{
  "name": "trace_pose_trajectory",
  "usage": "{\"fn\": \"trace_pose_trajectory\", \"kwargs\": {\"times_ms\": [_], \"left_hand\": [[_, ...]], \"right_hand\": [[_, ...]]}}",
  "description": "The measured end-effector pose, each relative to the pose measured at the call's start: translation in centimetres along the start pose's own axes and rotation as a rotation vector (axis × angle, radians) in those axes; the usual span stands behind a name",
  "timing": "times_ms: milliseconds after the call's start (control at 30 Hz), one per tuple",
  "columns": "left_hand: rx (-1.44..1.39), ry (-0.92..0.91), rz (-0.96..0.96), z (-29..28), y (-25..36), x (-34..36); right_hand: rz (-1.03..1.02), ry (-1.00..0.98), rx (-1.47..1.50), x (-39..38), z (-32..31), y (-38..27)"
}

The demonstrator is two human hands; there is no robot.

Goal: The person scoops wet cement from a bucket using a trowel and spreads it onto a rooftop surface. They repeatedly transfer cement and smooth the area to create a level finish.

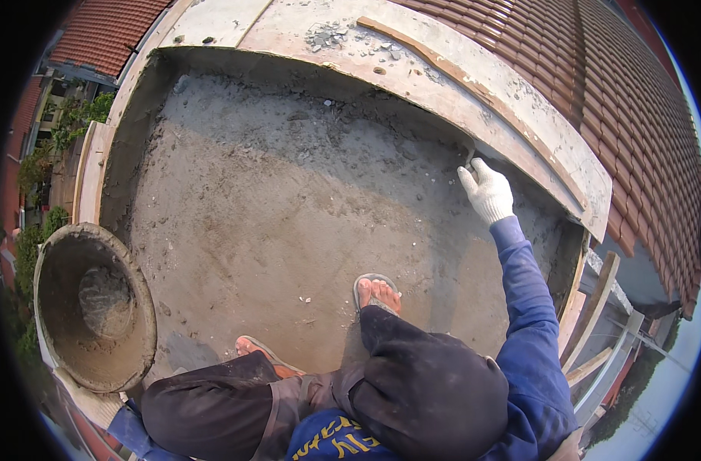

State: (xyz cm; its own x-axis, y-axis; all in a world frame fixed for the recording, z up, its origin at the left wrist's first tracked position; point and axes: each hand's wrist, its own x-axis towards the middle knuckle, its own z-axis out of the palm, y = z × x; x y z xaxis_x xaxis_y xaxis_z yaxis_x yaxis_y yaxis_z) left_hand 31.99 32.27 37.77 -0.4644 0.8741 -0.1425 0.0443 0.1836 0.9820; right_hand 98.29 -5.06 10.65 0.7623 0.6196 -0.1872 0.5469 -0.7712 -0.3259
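My right hand (488,190), in a white knitted glove, reaches out to the base of the far low wall. Its fingers are closed around a small hand tool (470,152); only a thin, bent shank shows, so its kind is unclear. A mortar-crusted round bucket (143,338) stands at the left, its mouth upward, with grey residue inside. Right against the bucket's near outer side is my gloved left hand (97,403). Its fingers are mostly hidden by the rim, and I cannot tell whether they grip it. Rough grey cement (289,223) covers the floor between my hands.
Low walls border the floor; the far one has a pale board top (304,23) with grey rubble (327,34) and a long wooden strip (473,88). Tiled roofs (512,31) lie beyond. Timber pieces (592,307) stick out at the right. My sandalled feet (377,292) are on the cement.
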Motion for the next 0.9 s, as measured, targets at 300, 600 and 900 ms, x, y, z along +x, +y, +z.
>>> {"fn": "trace_pose_trajectory", "kwargs": {"times_ms": [300, 600, 900], "left_hand": [[0.018, -0.021, -0.003, 1.6, 0.4, -1.2], [0.109, -0.21, 0.107, -2.9, -1.2, 3.4], [-0.104, -0.044, -0.109, 0.4, 0.2, -0.5]], "right_hand": [[-0.173, 0.11, -0.085, -7.9, -1.6, 1.7], [-0.346, 0.118, -0.129, 1.0, 6.6, -13.5], [-0.355, -0.073, -0.123, -0.7, 4.5, -9.7]]}}
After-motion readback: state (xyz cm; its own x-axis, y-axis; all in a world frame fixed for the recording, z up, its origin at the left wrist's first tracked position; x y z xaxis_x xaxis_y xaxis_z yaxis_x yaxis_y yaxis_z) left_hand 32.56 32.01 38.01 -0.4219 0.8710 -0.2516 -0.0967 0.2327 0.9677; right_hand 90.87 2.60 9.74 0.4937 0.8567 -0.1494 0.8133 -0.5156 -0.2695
